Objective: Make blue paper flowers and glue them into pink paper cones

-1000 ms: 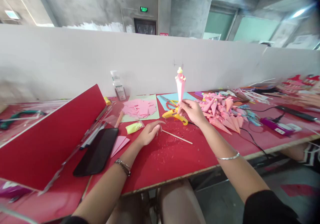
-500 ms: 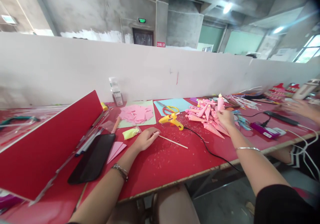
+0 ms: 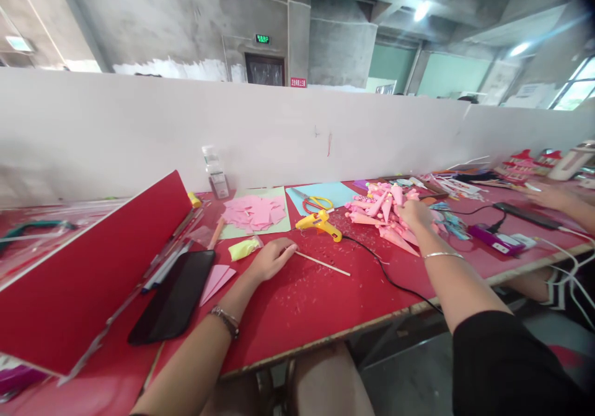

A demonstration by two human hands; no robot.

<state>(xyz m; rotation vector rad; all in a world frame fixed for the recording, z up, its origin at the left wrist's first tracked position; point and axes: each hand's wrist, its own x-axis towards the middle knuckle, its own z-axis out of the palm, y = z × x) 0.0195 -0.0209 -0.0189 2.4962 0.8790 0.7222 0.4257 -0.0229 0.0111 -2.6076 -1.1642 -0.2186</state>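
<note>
Your right hand [image 3: 416,215] is now down at the heaped cones [image 3: 379,210], after holding one upright over the glue gun [image 3: 320,224] a second ago; that piece appears to be joining the rest, though whether your fingers grip it cannot be told. The heap lies against your right hand, well apart from your left hand [image 3: 271,258], loosely curved on the table [image 3: 297,320], thumb at the stick [image 3: 326,264], pinch unclear.

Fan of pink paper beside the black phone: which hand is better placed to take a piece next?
Probably the left hand: it lies near the fan of pink paper, while the right hand is farther off, at the pile of pink cones.
</note>
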